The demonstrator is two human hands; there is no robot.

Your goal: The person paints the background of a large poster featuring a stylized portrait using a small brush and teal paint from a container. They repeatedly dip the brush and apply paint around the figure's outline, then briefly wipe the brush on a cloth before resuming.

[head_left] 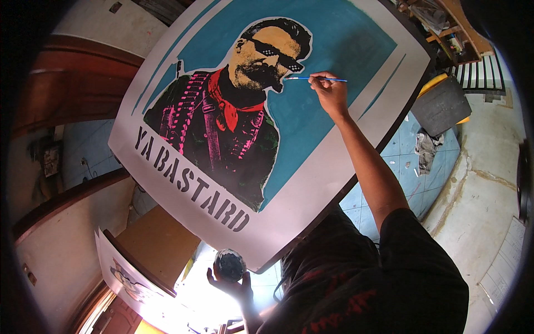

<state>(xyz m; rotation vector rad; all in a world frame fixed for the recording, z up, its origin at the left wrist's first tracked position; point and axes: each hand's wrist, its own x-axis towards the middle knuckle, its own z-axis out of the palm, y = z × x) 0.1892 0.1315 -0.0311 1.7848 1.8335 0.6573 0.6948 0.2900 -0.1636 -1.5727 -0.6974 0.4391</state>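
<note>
My right hand [329, 96] pinches a thin blue-handled paintbrush [300, 78]. The brush tip meets the picture at the white outline beside the painted figure's [222, 122] chin; contact with the surface is hard to confirm. That figure wears dark sunglasses, a red neckerchief and pink-marked belts, against a teal background [303, 150] on a large white sheet [311, 209]. Below the sheet's near corner, my left hand [236, 286] has its fingers curled around a small round paint tub [230, 266] with dark grey-blue contents.
Dark stencilled lettering [189, 181] runs along the sheet's lower left. Another printed sheet [133, 284] lies at lower left by a brown board [158, 239]. To the right are a dark grey panel [442, 106], a crumpled cloth [427, 151] and a wooden shelf [464, 28]. The floor has blue tiles [400, 172].
</note>
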